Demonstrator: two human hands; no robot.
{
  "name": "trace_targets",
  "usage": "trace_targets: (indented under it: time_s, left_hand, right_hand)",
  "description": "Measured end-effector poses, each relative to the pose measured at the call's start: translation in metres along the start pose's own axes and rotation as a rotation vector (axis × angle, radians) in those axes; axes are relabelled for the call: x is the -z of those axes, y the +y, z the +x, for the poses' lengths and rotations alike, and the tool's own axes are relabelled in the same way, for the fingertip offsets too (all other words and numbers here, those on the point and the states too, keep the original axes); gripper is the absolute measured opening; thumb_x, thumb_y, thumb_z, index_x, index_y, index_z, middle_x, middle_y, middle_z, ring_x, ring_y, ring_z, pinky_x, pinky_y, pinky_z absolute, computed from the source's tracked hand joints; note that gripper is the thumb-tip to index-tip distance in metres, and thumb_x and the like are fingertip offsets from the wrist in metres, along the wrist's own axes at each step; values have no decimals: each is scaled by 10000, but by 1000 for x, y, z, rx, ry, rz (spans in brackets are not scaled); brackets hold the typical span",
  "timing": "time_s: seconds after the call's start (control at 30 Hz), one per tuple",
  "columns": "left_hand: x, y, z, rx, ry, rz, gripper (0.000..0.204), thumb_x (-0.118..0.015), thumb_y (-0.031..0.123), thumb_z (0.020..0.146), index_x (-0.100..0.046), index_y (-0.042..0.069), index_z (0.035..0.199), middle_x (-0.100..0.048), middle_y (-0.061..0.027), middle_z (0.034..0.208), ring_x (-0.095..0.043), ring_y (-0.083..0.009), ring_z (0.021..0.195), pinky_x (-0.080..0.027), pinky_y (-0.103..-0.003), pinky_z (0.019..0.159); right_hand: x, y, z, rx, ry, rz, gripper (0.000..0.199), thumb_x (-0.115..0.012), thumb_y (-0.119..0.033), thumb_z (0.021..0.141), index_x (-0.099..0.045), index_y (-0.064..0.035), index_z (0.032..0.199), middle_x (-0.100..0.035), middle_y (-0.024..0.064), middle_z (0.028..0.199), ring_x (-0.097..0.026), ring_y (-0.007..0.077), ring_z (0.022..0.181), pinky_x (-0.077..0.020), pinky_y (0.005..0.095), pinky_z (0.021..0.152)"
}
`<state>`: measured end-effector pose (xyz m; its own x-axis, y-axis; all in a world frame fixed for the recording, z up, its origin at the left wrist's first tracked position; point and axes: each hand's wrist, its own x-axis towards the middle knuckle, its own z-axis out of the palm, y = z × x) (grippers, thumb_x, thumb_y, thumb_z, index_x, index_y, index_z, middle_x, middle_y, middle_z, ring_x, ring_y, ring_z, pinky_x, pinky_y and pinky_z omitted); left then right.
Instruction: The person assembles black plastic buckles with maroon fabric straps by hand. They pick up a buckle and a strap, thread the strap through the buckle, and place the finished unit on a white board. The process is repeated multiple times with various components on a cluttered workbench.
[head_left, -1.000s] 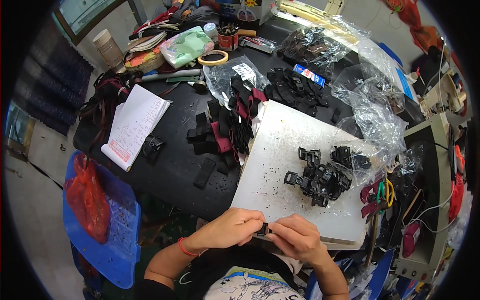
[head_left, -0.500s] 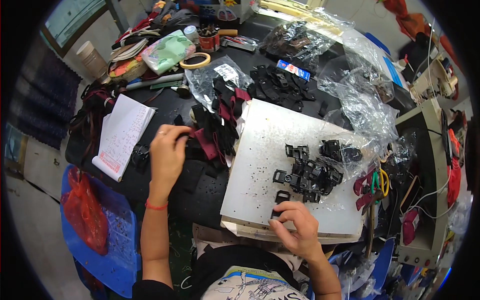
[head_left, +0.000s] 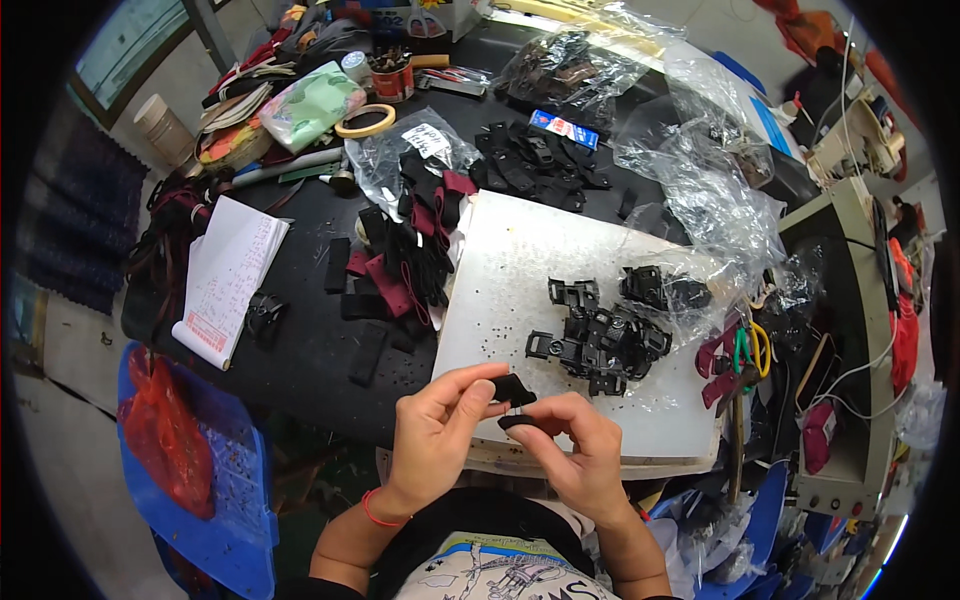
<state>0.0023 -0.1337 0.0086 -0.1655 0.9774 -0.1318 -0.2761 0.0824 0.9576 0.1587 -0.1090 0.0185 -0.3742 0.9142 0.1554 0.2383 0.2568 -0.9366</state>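
Note:
My left hand (head_left: pixel 435 430) pinches a short black strap piece (head_left: pixel 512 388) over the near edge of a white board (head_left: pixel 485 300). Close beside it, my right hand (head_left: pixel 582 450) grips a small black buckle (head_left: pixel 517 422) between thumb and fingers. The two pieces meet or nearly meet; whether they are joined I cannot tell. On the board lies a heap of black plastic buckles (head_left: pixel 612 342), with a few more under clear plastic. Black and maroon straps (head_left: pixel 400 265) are piled left of the board.
A notepad (head_left: pixel 232 275) lies at the left, a tape roll (head_left: pixel 365 121) farther back. Black parts (head_left: pixel 535 155) and clear plastic bags (head_left: pixel 715 195) spread behind the board. Yellow-handled scissors (head_left: pixel 762 350) are on the right. A blue chair (head_left: pixel 240 480) holds a red bag (head_left: pixel 168 435).
My left hand has come from beside the strap pile to the board's near edge, bringing a black strap piece. My right hand has raised the buckle off the board and shifted left to meet it.

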Motion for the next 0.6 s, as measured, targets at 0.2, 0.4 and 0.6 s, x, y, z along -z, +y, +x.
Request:
trace_targets:
  time_s: [0.2, 0.4, 0.6]
  left_hand:
    - [-11, 2, -6, 34, -36, 48, 253, -511, 105, 953, -589, -60, 1129, -644, -131, 1039, -622, -141, 937, -518, -261, 825]
    - [-15, -6, -7, -7, 13, 12, 248, -511, 96, 952, -601, -48, 1133, -659, -120, 1033, -616, -123, 926, -506, -252, 822]
    - [-11, -7, -7, -31, -66, -38, 238, -564, 45, 913, -605, -54, 1126, -648, -129, 1079, -606, -132, 963, -489, -258, 860]
  right_hand:
    - [0, 0, 1, 41, 137, -65, 186, -686, 17, 786, -607, 1, 954, -603, 84, 811, -559, 117, 585, -454, 234, 531]
    - [-13, 5, 0, 114, 205, -115, 184, -677, 28, 782, -610, -4, 950, -595, 81, 830, -549, 112, 608, -441, 234, 527]
    - [-5, 11, 2, 31, 128, -21, 189, -666, 53, 777, -608, 3, 950, -590, 85, 843, -562, 110, 662, -460, 222, 593]
